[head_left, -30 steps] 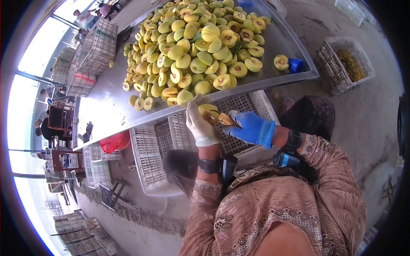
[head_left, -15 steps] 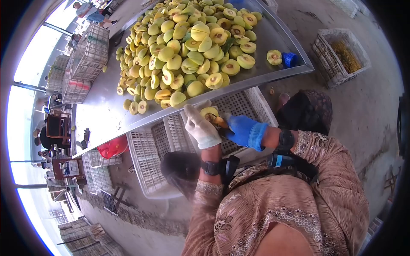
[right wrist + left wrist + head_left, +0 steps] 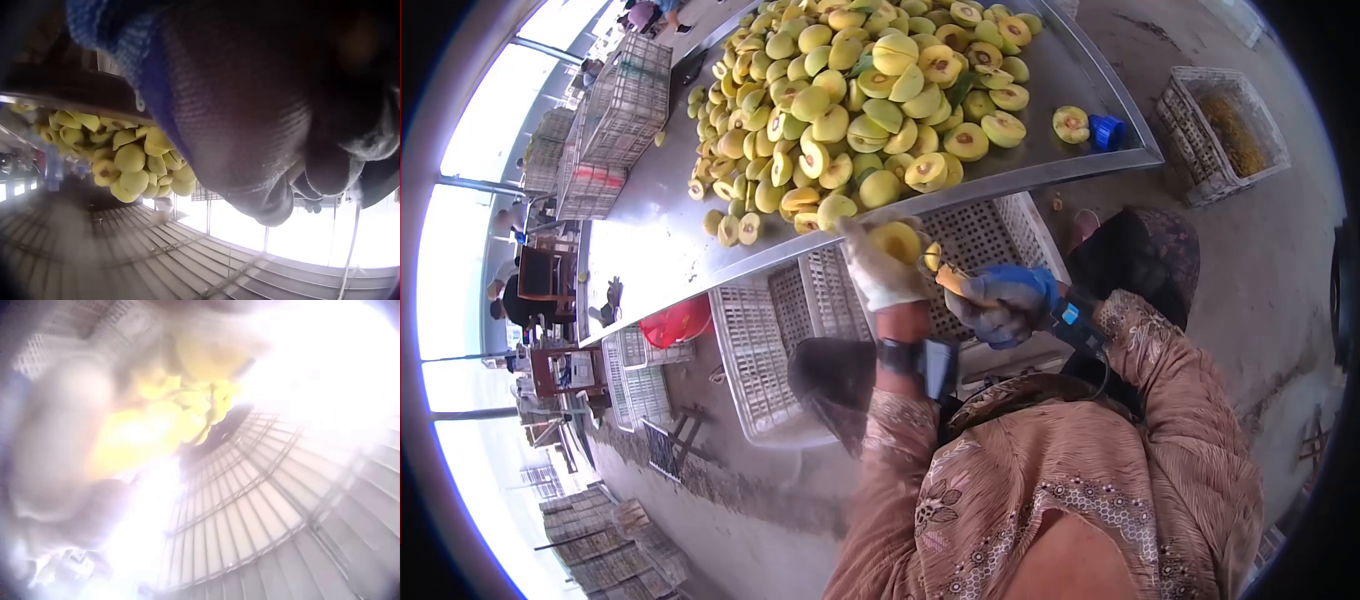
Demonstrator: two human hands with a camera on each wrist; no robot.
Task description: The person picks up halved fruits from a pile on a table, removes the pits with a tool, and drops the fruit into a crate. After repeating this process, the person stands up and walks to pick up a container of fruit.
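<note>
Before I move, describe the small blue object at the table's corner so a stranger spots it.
Find the metal table heaped with fruit. At its near right corner, right of a lone fruit half, sits the small blue object, its colour unlike any fruit's.

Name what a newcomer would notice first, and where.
Probably the big heap of yellow-green fruit, much of it cut open, on the metal table. Next, by the table's near edge, the gloved left hand holds a cut fruit and the gloved right hand a tan-handled tool. A bright blue plastic piece stands out near the table's right corner.
</note>
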